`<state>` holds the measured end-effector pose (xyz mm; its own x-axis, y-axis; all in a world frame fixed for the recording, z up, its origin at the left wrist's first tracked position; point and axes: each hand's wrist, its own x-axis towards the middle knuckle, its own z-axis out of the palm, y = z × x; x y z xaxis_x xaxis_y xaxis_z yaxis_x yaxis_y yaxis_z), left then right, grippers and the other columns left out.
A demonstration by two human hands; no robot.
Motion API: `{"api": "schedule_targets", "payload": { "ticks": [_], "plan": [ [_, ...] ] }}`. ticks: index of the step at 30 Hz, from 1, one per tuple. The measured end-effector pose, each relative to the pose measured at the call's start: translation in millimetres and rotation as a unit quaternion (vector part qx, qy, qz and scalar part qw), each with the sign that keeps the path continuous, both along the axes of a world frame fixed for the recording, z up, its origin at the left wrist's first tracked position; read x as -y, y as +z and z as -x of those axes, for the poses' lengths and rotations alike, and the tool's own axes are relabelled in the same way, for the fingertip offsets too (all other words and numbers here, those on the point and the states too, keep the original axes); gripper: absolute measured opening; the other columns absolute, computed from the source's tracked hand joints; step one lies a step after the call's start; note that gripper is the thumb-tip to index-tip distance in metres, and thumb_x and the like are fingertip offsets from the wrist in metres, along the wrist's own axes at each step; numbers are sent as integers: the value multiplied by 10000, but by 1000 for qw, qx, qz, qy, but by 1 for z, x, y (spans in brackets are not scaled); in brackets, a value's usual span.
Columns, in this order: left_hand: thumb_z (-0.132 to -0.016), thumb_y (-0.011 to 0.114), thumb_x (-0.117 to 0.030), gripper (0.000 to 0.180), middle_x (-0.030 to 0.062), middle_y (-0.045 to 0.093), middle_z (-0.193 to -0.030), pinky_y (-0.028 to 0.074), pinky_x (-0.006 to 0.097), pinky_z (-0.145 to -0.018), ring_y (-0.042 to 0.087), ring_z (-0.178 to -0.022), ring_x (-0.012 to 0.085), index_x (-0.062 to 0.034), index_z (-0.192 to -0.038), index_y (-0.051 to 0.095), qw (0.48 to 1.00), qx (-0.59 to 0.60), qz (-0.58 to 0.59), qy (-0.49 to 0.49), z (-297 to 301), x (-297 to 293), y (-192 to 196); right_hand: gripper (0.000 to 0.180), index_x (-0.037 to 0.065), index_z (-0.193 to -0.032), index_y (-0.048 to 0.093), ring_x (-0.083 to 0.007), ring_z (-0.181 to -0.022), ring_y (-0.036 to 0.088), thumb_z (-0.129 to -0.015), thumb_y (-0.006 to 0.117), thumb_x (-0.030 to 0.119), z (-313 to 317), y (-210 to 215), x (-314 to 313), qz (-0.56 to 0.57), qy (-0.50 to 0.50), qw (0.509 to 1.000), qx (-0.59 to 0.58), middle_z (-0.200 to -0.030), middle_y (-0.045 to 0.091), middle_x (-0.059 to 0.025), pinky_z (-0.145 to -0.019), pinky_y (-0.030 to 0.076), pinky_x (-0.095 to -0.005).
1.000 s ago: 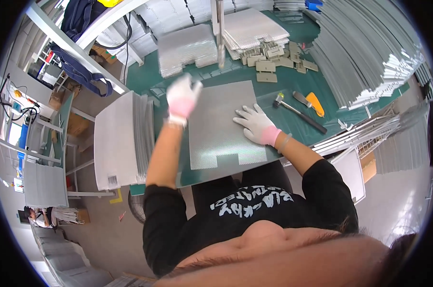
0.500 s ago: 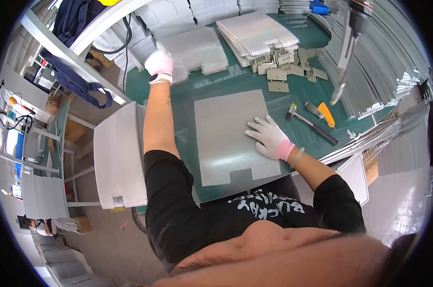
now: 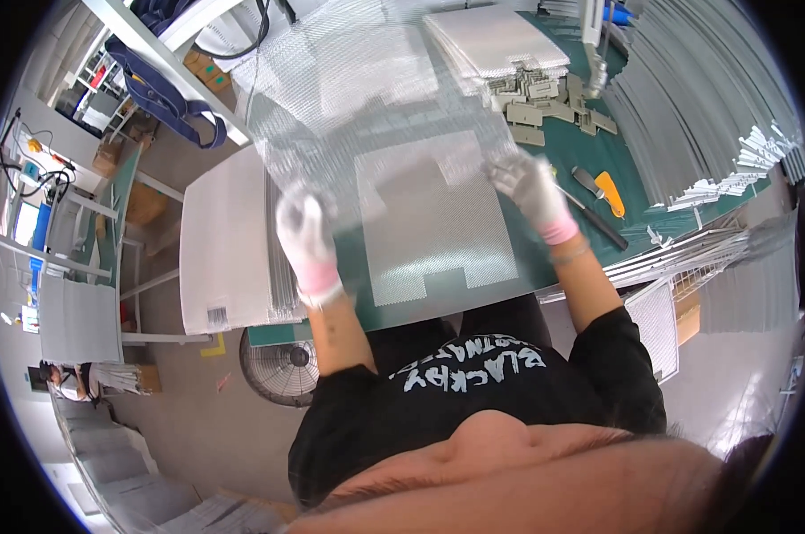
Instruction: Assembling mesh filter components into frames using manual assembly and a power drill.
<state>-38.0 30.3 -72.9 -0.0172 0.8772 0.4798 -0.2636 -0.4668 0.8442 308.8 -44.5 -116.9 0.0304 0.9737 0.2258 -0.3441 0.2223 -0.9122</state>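
Note:
Between my two white-gloved hands hangs a see-through mesh sheet [image 3: 282, 107], smeared by motion, raised over the far part of the table. My left hand [image 3: 304, 227] is closed at its near left corner. My right hand [image 3: 529, 191] has its fingers at the near right corner, closed on the edge as far as the blur shows. Below and between them, a perforated metal-grey sheet [image 3: 442, 231] with a notch in its near edge lies flat on the green table [image 3: 393, 313]. Through the raised sheet, the things behind it show only faintly.
At the back right stand a stack of pale sheets [image 3: 500, 40] and a pile of grey-green plates [image 3: 545, 111]. A hammer [image 3: 602, 227] and an orange-handled scraper [image 3: 609, 194] lie right of my right hand. White panels [image 3: 229, 240] are stacked at the left; grey strips [image 3: 696, 107] line the right.
My left hand has come back from the far left toward me with a mesh sheet. My right hand has left the flat sheet and risen to the raised sheet's other corner.

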Motion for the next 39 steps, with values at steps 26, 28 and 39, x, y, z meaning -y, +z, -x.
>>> {"api": "schedule_targets", "payload": {
  "ticks": [26, 28, 39],
  "plan": [
    [-798, 761, -88, 291, 92, 703, -992, 501, 273, -848, 648, -906, 147, 13, -1057, 677, 977, -168, -77, 105, -56, -153, 27, 892, -69, -1481, 240, -262, -1431, 277, -710, 669, 61, -17, 20, 66, -61, -156, 943, 287, -1535, 298, -176, -1178, 180, -367],
    [-796, 764, -95, 281, 80, 707, -965, 505, 269, -823, 649, -872, 144, 4, -1046, 684, 973, -192, -87, 97, -58, -164, 41, 874, -70, -1470, 264, -267, -1418, 304, -741, 712, 109, -17, 18, 69, -62, -160, 960, 222, -1517, 328, -178, -1173, 199, -370],
    [-846, 745, -135, 231, 48, 706, -889, 494, 244, -726, 620, -775, 90, 17, -1009, 686, 963, -189, -150, 118, -93, -207, 100, 794, -50, -1466, 287, -216, -1332, 388, -760, 645, 2, -32, 25, 52, -42, -203, 978, -24, -1490, 352, -144, -1067, 373, -324]
  ]
}}
